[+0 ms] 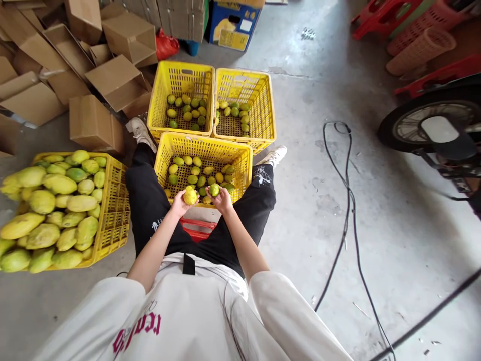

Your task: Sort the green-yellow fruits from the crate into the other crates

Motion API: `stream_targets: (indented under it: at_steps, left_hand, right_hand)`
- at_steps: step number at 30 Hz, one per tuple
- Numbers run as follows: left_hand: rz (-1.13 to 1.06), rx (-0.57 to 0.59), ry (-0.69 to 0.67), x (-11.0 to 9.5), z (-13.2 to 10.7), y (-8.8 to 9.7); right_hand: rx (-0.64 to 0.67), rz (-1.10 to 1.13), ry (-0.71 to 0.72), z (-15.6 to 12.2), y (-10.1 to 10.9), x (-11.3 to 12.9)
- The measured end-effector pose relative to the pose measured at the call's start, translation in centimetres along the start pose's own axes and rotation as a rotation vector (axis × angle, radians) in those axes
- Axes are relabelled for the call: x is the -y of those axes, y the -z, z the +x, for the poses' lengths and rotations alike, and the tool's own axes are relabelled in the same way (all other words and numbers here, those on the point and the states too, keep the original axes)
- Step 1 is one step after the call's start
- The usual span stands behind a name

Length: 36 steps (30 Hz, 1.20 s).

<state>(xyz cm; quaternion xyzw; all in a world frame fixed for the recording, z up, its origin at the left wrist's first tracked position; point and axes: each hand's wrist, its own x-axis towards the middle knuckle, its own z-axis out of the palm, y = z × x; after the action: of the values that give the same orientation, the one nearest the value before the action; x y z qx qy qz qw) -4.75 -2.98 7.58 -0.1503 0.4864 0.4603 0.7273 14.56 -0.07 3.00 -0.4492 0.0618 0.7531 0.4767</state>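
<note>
My left hand [182, 204] is closed around a yellow, lemon-like fruit [190, 195]. In my right hand [223, 199] is a smaller-looking green, lime-like fruit [214, 189], held by the fingers. Both hands are above the front edge of the near yellow crate [205, 142], which sits between my legs. Scattered over its floor are several green and yellow fruits [193, 179]. Behind it stand a left yellow crate [153, 108] and a right yellow crate [273, 118], each with similar fruit on the bottom.
At my left, a yellow crate [112, 220] is heaped with larger-looking yellow-green fruits [60, 200]. Brown cardboard boxes [95, 123] lie piled behind it. A blue box [235, 25] stands at the back. Black cable [346, 210] crosses the floor at right, near a wheel [398, 123].
</note>
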Motion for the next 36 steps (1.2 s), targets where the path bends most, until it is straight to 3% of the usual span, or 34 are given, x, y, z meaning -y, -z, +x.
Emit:
stream_targets:
  at_steps: [4, 14, 19, 31, 36]
  left_hand:
    - [0.087, -0.041, 0.022, 0.4, -0.1, -0.3]
    - [0.012, -0.129, -0.029, 0.3, -0.7, -1.1]
    - [0.013, -0.109, -0.025, 0.5, -0.8, -1.2]
    - [-0.039, -0.097, -0.022, 0.2, -0.5, -0.6]
    - [0.023, -0.143, -0.024, 0.4, -0.2, -0.5]
  right_hand:
    - [-0.154, -0.007, 0.024, -0.1, -0.1, 0.2]
    - [-0.198, -0.026, 0.079, -1.0, 0.4, 0.7]
    - [-0.254, -0.001, 0.081, -1.3, 0.9, 1.3]
    - [-0.243, -0.002, 0.086, -1.0, 1.8, 1.3]
    - [-0.185, -0.024, 0.11, -1.3, 2.1, 1.6]
